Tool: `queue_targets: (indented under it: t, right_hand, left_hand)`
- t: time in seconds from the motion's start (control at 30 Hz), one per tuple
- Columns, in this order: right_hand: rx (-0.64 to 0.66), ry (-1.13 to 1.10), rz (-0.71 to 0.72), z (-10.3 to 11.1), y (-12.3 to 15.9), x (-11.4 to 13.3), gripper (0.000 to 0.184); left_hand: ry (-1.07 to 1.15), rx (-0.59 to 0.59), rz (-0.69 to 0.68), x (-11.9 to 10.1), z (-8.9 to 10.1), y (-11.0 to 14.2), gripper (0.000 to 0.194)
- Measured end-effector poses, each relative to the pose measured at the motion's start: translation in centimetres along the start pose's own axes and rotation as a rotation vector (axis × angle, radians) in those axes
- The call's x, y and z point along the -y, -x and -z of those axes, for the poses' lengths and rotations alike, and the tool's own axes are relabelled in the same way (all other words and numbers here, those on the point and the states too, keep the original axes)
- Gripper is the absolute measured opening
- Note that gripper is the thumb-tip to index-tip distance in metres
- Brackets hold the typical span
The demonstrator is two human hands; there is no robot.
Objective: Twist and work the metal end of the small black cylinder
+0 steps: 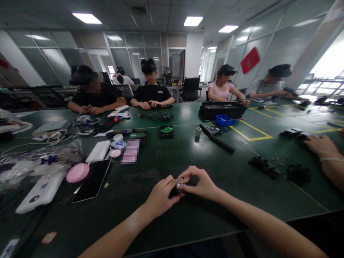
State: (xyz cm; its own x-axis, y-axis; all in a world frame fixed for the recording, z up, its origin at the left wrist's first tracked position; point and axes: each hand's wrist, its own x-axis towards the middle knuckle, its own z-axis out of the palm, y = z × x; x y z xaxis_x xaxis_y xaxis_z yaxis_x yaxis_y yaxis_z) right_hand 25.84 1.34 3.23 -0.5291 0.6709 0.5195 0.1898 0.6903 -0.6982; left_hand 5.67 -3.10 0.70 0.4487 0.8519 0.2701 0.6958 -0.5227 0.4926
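A small silvery metal cylinder [178, 186] is held between my two hands just above the front part of the green table [209, 222]. My left hand [160, 196] has its thumb and fingers curled round it from the left. From the other side, my right hand [201, 184] pinches its upper end with thumb and forefinger. Its exact kind is too small to make out, and the fingers cover much of it. Farther back stands a similar silvery cylinder [198, 132], upright and apart from my hands.
To the left lie a phone [92, 181], a pink round case [77, 173], a white device [43, 191] and plastic bags. Hard drives [166, 132], a black bar [221, 143] and a blue tray [225, 120] sit ahead. A co-worker's hand [322, 146] reaches in at right, near black parts [263, 166].
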Motion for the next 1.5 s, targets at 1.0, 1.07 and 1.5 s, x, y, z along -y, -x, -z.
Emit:
queue_targets:
  t: [1.0, 1.07, 1.5]
  right_hand:
    - [-0.076, 0.266, -0.36, 7.8, -0.9, -10.5, 0.023]
    - [-0.095, 0.281, -0.384, 7.9, -0.9, -10.8, 0.023]
    - [-0.253, 0.218, -0.293, 5.9, -1.4, -7.3, 0.018]
  left_hand:
    - [0.066, 0.025, 0.04, -0.4, 0.7, -0.2, 0.044]
    - [0.067, 0.025, 0.04, -0.4, 0.7, -0.2, 0.044]
    - [0.069, 0.01, 0.034, -0.4, 0.7, -0.1, 0.045]
